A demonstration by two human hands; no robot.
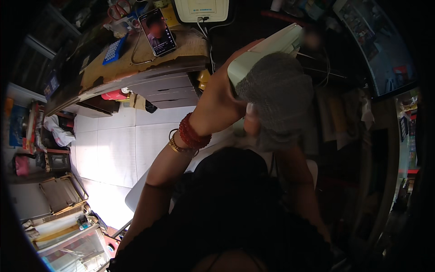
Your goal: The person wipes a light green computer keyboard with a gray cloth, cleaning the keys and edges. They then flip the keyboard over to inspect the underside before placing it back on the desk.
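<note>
My left hand [222,97] is wrapped round a pale, greenish-white plastic casing [256,56], long and box-like, tilted up to the right. What kind of device it is I cannot make out. A crumpled dark grey cloth [278,90] lies against the near side of the casing. My right hand [252,124] grips the cloth from below; a thumb shows at its left edge, while the other fingers are hidden under the fabric. Red bead bracelets [192,131] and a gold-coloured bangle circle my left wrist.
A worn wooden desk [104,77] stands ahead on the left. On it are a lit phone [157,31], a blue keypad-like object [114,50] and red-handled scissors [119,10]. A white device [201,10] with cables sits behind. At right stands a monitor [385,50].
</note>
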